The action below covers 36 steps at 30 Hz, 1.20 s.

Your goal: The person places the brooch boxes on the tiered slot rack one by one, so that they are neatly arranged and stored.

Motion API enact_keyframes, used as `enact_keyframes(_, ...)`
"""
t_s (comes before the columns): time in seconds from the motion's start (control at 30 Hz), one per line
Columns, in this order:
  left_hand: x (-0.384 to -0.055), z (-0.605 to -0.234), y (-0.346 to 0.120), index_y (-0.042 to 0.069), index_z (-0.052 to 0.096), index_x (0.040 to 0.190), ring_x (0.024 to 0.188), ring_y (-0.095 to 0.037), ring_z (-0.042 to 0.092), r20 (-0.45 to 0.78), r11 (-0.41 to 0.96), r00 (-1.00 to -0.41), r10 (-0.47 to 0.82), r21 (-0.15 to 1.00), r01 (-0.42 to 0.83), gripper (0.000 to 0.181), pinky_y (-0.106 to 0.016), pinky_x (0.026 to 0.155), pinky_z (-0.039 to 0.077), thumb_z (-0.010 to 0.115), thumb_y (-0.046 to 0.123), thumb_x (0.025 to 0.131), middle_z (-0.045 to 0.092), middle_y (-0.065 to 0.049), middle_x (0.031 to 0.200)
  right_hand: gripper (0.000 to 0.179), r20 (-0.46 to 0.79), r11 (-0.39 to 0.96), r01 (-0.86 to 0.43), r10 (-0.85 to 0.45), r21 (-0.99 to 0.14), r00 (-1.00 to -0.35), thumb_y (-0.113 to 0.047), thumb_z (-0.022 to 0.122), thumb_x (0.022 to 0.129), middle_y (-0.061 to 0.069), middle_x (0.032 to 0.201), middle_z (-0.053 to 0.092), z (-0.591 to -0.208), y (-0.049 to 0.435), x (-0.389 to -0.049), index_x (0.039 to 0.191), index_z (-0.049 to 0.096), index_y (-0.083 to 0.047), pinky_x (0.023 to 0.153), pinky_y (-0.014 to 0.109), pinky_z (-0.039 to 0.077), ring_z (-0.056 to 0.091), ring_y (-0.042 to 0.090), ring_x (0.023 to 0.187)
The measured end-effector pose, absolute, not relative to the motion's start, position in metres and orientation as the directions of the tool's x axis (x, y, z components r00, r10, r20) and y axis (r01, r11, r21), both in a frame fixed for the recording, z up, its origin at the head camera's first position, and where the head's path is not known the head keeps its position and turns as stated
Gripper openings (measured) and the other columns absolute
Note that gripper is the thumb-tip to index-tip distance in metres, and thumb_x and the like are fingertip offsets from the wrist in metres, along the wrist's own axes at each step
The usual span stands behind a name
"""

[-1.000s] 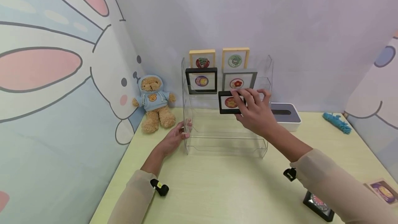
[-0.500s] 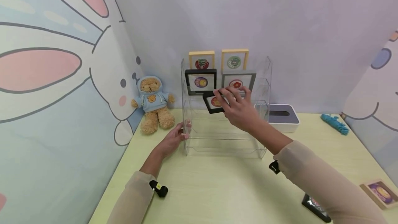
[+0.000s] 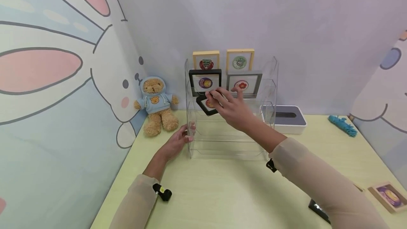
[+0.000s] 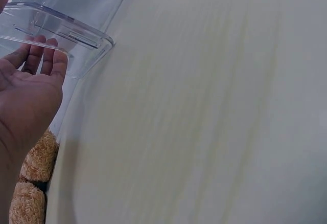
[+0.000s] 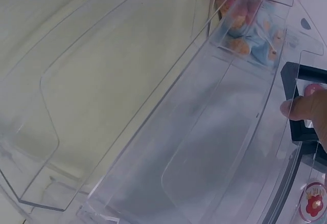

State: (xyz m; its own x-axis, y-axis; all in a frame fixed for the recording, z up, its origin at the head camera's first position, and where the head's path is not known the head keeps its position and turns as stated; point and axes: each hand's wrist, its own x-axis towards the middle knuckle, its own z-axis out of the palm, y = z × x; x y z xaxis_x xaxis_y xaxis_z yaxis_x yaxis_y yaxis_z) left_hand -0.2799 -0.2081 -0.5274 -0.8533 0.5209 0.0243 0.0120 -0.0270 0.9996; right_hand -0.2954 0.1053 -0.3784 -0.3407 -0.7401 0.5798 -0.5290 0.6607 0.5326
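Note:
In the head view my right hand (image 3: 232,110) pinches a small black picture frame (image 3: 204,105) with a round orange picture. The frame tilts in front of the middle of a clear tiered display rack (image 3: 233,141), below another black frame (image 3: 205,82); part of it is behind my fingers. In the right wrist view my thumb (image 5: 296,108) presses on the held frame's edge. My left hand (image 3: 176,143) grips the rack's left side low down; in the left wrist view its fingers (image 4: 59,63) curl at the clear panel. A grey frame (image 3: 244,84) stands on the rack at right.
Two yellow-edged frames (image 3: 240,61) stand on the top tier. A teddy bear (image 3: 158,105) sits left of the rack. A white box (image 3: 289,119) and a blue bundle (image 3: 342,125) lie right. Front right are a wooden frame (image 3: 388,196) and a black frame (image 3: 319,210).
My right hand has moved left with the black frame, from in front of the grey frame to below the upper black one. The held frame has tilted. My left hand stays on the rack.

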Motion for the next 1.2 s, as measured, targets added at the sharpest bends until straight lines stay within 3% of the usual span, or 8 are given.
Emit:
enact_keyframes(0.4, -0.28, -0.524, -0.208, 0.014, 0.025, 0.176, 0.154, -0.03, 0.033, 0.013, 0.006, -0.856, 0.517, 1.0, 0.018, 0.079, -0.042, 0.125, 0.03, 0.066, 0.031, 0.11, 0.024, -0.029, 0.174, 0.071, 0.542, 0.635, -0.534, -0.766, 0.558, -0.345, -0.009, 0.078, 0.103, 0.006, 0.16, 0.056, -0.378, 0.091, -0.298, 0.167, 0.048, -0.014, 0.102, 0.061, 0.042, 0.048, 0.031, 0.145)
enact_keyframes(0.73, -0.28, -0.526, -0.209, 0.011, 0.023, 0.176, 0.153, -0.027, 0.034, 0.005, 0.002, -0.856, 0.518, 1.0, 0.007, 0.08, -0.041, 0.124, 0.031, 0.065, 0.025, 0.109, 0.023, -0.029, 0.175, 0.071, 0.478, 0.646, -0.571, -0.762, 0.507, -0.437, -0.006, 0.073, 0.106, 0.009, 0.163, 0.052, -0.375, 0.092, -0.297, 0.171, 0.042, -0.013, 0.105, 0.062, 0.044, 0.049, 0.033, 0.148)
enact_keyframes(1.2, -0.281, -0.527, -0.209, 0.012, 0.026, 0.175, 0.155, -0.033, 0.032, 0.018, -0.01, -0.858, 0.514, 1.0, 0.015, 0.08, -0.04, 0.123, 0.03, 0.068, 0.027, 0.108, 0.025, -0.029, 0.175, 0.075, 0.418, 0.642, -0.595, -0.767, 0.484, -0.487, -0.013, 0.074, 0.106, 0.012, 0.167, 0.048, -0.37, 0.093, -0.294, 0.172, 0.038, -0.012, 0.108, 0.064, 0.043, 0.045, 0.036, 0.151)
